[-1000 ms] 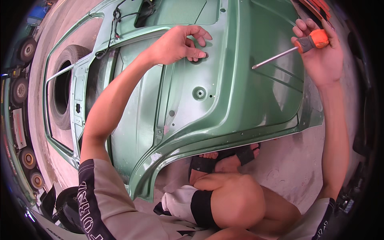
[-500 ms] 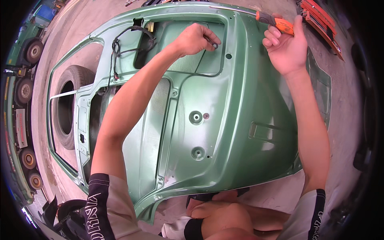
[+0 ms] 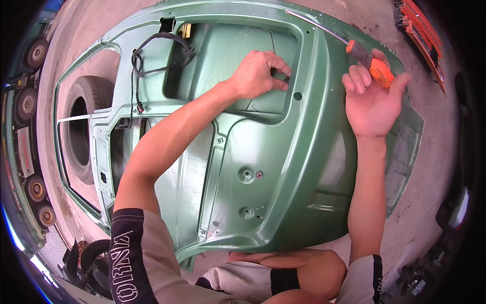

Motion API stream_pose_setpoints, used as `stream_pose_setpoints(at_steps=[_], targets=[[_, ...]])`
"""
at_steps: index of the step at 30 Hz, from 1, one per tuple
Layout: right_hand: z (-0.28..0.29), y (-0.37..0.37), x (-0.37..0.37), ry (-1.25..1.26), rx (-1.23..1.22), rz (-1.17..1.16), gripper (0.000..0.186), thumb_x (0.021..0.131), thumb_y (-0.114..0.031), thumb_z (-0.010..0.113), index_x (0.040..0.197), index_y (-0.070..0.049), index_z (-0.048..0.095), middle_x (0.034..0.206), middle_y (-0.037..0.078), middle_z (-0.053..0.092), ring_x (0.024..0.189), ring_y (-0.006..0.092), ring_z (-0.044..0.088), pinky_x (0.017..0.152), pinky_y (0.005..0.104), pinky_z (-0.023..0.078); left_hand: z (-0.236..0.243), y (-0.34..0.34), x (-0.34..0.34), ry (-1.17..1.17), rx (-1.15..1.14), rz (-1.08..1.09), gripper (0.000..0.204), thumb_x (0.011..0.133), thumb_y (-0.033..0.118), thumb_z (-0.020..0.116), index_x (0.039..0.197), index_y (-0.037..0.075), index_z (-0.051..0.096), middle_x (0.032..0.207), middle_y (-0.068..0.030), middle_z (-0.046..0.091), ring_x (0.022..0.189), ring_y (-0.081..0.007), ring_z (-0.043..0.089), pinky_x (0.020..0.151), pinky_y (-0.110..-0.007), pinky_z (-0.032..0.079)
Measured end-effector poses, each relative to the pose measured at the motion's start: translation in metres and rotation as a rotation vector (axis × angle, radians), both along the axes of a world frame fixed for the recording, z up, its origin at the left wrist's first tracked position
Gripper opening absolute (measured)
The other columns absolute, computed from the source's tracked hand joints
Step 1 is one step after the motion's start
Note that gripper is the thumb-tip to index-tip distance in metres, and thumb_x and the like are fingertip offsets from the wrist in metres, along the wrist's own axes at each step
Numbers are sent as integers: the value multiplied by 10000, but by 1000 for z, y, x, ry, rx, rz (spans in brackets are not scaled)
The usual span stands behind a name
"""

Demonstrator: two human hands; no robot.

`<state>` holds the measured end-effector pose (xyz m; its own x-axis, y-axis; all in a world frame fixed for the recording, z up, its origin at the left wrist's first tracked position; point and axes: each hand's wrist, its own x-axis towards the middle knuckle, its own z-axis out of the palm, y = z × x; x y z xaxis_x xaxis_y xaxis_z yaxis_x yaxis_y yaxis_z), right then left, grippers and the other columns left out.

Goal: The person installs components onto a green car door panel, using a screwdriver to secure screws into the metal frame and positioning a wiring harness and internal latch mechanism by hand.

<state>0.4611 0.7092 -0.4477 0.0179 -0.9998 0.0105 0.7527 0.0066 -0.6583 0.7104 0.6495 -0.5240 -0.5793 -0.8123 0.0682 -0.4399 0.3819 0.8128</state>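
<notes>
A large green vehicle door panel [image 3: 273, 197] lies flat in front of me. My left hand [image 3: 259, 76] is at the right edge of its upper opening, thumb and fingers pinched around a small dark plug-like piece [image 3: 287, 79], mostly covered by the fingertips. Over the panel's right side, my right hand [image 3: 372, 104] is turned palm up. It grips a screwdriver [image 3: 360, 52] with an orange and grey handle, held between thumb and fingers. The long metal shaft points up and left. A round hole [image 3: 297, 96] sits in the panel just beside my left fingertips.
A black wiring harness [image 3: 135, 66] hangs over the panel's upper left. Under the window frame at left lies a tyre [image 3: 91, 96]. A green truck with several wheels [image 3: 26, 107] stands far left. Orange metal parts [image 3: 420, 35] lie at the upper right.
My left hand has moved down and right, bringing the small dark piece to the opening's edge. My right hand has lowered with the screwdriver. The view has shifted slightly.
</notes>
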Motion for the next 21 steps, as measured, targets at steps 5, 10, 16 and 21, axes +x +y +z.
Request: stream_pose_setpoints(at_steps=[5, 10, 16, 21], targets=[[-4, 3, -9, -23, 23, 45, 741, 1002, -725, 376, 1282, -69, 577, 787, 9, 456, 702, 148, 390, 694, 305, 334, -2, 3, -6, -16, -43, -63, 308, 684, 24, 858, 970, 2, 748, 1089, -61, 717, 1027, -257, 617, 836, -370, 540], [-8, 8, -18, -89, 4, 74, 703, 1014, -665, 439, 1376, -74, 557, 824, 17, 460, 724, 147, 397, 695, 300, 352, -1, 6, -5, -65, -62, -84, 334, 692, 3, 837, 1000, -16, 708, 1089, -63, 673, 1047, -278, 572, 887, -388, 509], [-11, 10, -27, -134, 3, 79, 688, 1027, -608, 471, 1426, -52, 535, 862, 36, 452, 743, 151, 401, 702, 299, 389, -3, -3, -2, -95, 10, -126, 281, 708, 6, 829, 966, 46, 725, 995, -14, 687, 946, -255, 553, 835, -390, 497], [-6, 10, -17, -113, 44, 35, 554, 1019, -459, 596, 1318, -4, 494, 831, 41, 409, 715, 138, 402, 663, 282, 387, -6, -4, -1, -70, 25, -140, 265, 669, 24, 847, 910, 71, 748, 928, 4, 680, 912, -240, 541, 841, -377, 497]])
